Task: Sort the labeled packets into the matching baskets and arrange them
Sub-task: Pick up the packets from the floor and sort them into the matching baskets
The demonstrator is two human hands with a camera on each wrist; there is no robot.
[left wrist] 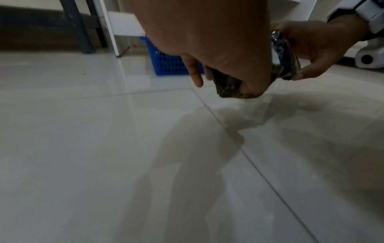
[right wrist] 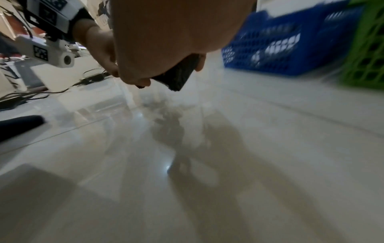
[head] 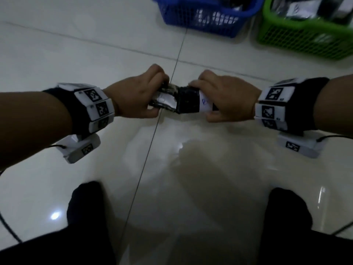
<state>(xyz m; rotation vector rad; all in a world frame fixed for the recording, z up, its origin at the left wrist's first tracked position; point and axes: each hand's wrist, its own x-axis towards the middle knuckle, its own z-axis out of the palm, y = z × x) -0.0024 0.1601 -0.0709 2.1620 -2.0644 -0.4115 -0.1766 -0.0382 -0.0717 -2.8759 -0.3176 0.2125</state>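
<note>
My left hand (head: 150,96) grips a crinkled silvery packet (head: 165,101) with a white label, held above the tiled floor. My right hand (head: 214,98) grips a dark packet (head: 188,102) with a white label marked in blue ink. The two packets touch end to end between the hands. In the left wrist view the left hand (left wrist: 228,77) curls round its mottled packet (left wrist: 227,89); the right hand (left wrist: 307,62) pinches the other packet (left wrist: 282,54). The right wrist view shows a dark packet (right wrist: 176,74) under the right hand (right wrist: 162,72). A blue basket (head: 202,14) and a green basket (head: 303,33) hold packets.
The baskets stand side by side on the floor at the far right (right wrist: 274,47). My dark-clad knees (head: 86,203) frame the near floor. Cables (right wrist: 41,92) and a white device lie at the left in the right wrist view. Table legs (left wrist: 83,32) stand behind the blue basket (left wrist: 168,64).
</note>
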